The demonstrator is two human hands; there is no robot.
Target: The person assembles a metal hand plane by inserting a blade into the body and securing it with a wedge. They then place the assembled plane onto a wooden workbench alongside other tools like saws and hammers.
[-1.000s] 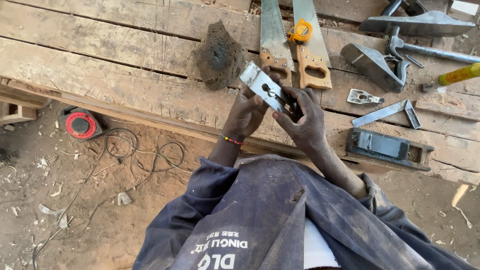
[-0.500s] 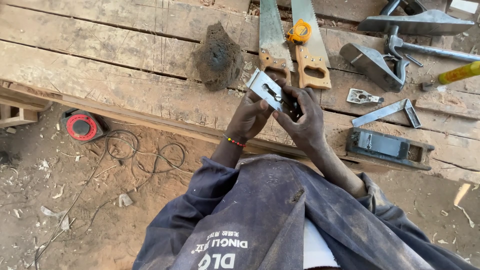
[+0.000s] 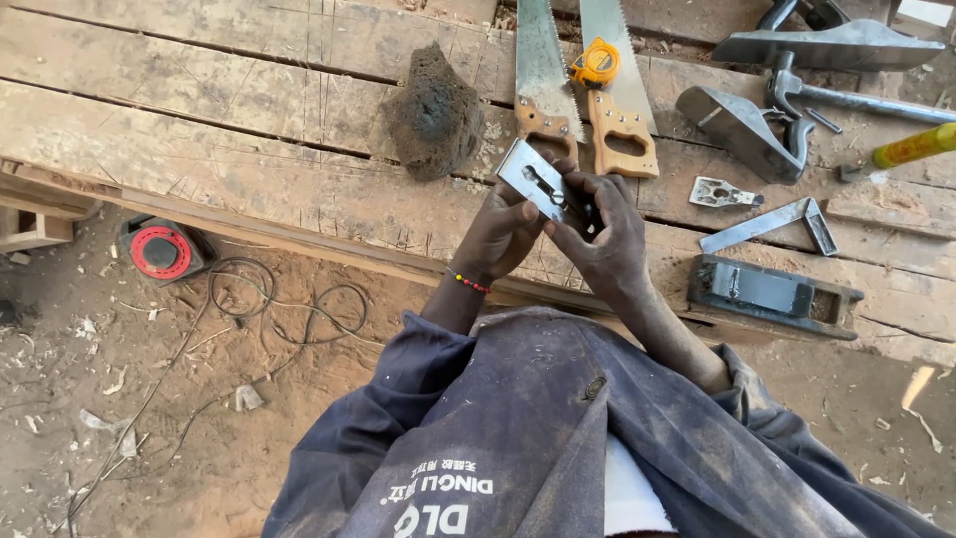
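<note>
Wooden workbench [image 3: 249,149], both hands gripping plane iron [image 3: 538,179]

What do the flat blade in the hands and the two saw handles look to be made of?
Blade: probably steel, dull grey with a slot through it and a faint sheen. It is held by the left hand and right hand. Saw handles: likely wood, tan-orange with visible grain and cut-out grips.

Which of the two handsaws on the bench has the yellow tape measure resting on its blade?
The right-hand handsaw: the yellow tape measure sits on its blade. The left-hand handsaw has a bare blade.
</note>
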